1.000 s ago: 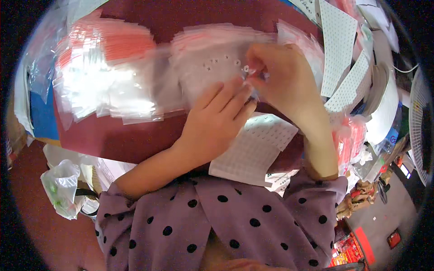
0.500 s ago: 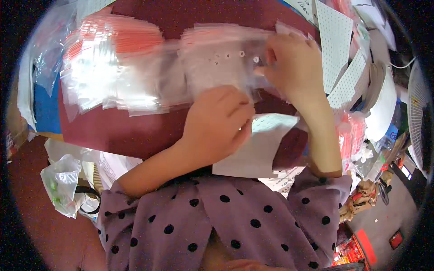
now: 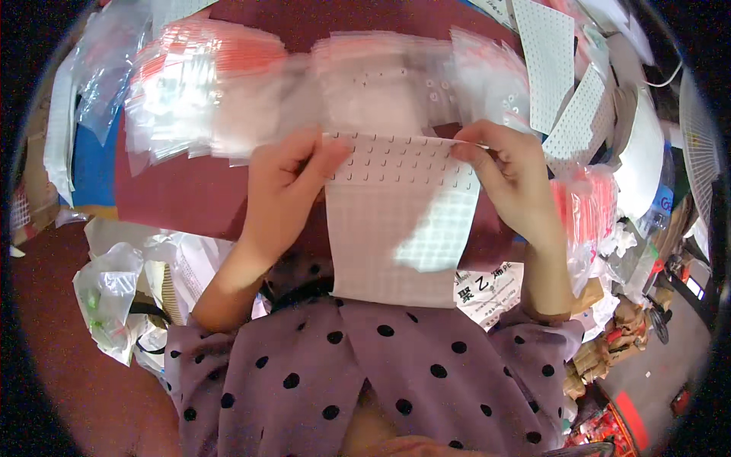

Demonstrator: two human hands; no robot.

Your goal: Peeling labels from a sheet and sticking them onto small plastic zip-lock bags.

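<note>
A white sheet (image 3: 369, 236) hangs in front of me, stretched between both hands. Rows of small dark hook-shaped bits stick out along its upper part; below them its surface has a faint grid. My left hand (image 3: 293, 171) pinches the top left corner between thumb and fingers. At the top right corner, my right hand (image 3: 506, 175) grips it the same way. Just beyond the sheet lie fanned clear zip bags (image 3: 373, 95) with red top edges. A few tiny pieces show on or in the bags (image 3: 487, 84) at the right.
More overlapping clear bags (image 3: 198, 91) cover the left of the dark red table (image 3: 183, 194). White dotted sheets (image 3: 548, 57) lie at the far right, above a bundle of red-edged bags (image 3: 590, 202). A plastic bottle (image 3: 664, 190) and a fan (image 3: 700, 145) stand further right.
Both hands have drawn back from the bags and taken hold of the white sheet's top corners. The sheet, earlier lying below my hands, is now raised and spread, its hook rows facing me.
</note>
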